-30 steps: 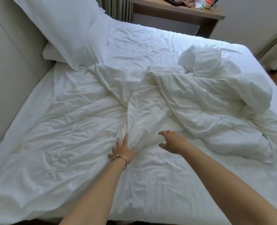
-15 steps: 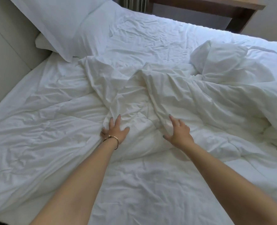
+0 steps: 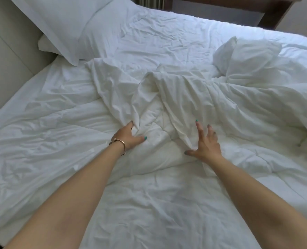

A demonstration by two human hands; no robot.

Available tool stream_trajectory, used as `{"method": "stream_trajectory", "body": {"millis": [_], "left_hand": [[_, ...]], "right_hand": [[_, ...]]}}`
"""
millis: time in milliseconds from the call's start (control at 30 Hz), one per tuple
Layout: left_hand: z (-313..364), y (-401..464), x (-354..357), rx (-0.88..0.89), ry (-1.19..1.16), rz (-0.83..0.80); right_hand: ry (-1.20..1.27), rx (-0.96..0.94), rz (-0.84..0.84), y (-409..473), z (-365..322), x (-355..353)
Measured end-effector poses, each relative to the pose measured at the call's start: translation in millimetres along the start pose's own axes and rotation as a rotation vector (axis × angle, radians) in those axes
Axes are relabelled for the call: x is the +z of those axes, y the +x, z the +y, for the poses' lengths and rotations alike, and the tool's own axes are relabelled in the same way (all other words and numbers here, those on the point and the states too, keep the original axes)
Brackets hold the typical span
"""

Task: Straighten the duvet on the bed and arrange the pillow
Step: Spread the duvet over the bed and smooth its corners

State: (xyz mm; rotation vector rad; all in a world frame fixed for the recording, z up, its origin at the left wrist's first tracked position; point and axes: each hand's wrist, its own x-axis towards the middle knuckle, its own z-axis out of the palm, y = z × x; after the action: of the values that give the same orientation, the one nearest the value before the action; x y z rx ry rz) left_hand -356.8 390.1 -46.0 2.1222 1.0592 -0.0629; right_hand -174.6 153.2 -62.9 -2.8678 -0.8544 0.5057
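Your left hand (image 3: 131, 136) is dug into the white duvet (image 3: 176, 108), its fingers curled down into a crease and gathering a pinch of cloth, with the thumb laid out flat to the right; a thin gold bangle (image 3: 121, 145) sits on that wrist. Your right hand (image 3: 205, 142) lies just beside it on the same fold, fingers spread wide and straight, palm pressed onto the fabric, holding nothing. Between your two hands a ridge of bunched duvet rises and runs away from you toward the middle of the bed (image 3: 167, 26). From there the duvet fans out: to your left it lies fairly flat but heavily wrinkled, reaching toward the pale padded headboard (image 3: 7, 56); to your right it piles into a thick, crumpled heap that climbs to a rounded lump near the far right side of the mattress. Beyond the bunched ridge the bare fitted sheet (image 3: 167, 38) shows, creased. The pillow (image 3: 73, 24) sits at the upper left, leaning against the headboard, its near corner touching the upper hem of the duvet; a second white cushion peeks out beneath it. Past the far side of the bed stands a dark wooden table (image 3: 257, 8), partly cut off by the frame.
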Motion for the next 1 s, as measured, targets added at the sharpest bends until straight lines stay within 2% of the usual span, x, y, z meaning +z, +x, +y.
{"method": "stream_trajectory", "body": {"millis": [100,167,200,333,400,467,533,700,800,900,1000], "left_hand": [[9,10,-4,0.025,0.128,-0.064],[9,16,0,0.048,0.014,-0.123],[6,19,4,0.081,-0.078,-0.099],[6,2,34,0.097,-0.478,0.008],[11,-32,43,0.159,-0.576,-0.033],[9,-82,48,0.242,-0.569,-0.117],[-4,-137,51,0.295,-0.400,-0.246],[-72,-272,85,0.404,0.340,-0.514],[-102,-336,99,0.455,0.507,-0.545],[-92,-356,106,0.595,0.737,-0.563],[-75,-370,108,0.556,0.778,-0.612]], "right_hand": [[0.010,-0.078,0.032,10,-3,-2],[-0.010,-0.084,0.054,8,1,-4],[0.024,-0.053,0.037,4,3,-4],[0.135,-0.070,-0.184,-44,24,0],[0.152,-0.060,-0.205,-82,41,-6],[0.079,-0.036,-0.180,-126,59,-15],[-0.080,-0.012,-0.171,-173,78,-18],[-0.391,0.054,-0.310,-311,122,-12],[-0.485,0.096,-0.401,-390,135,-1],[-0.484,0.130,-0.432,-433,149,12],[-0.486,0.157,-0.415,-453,163,12]]}}
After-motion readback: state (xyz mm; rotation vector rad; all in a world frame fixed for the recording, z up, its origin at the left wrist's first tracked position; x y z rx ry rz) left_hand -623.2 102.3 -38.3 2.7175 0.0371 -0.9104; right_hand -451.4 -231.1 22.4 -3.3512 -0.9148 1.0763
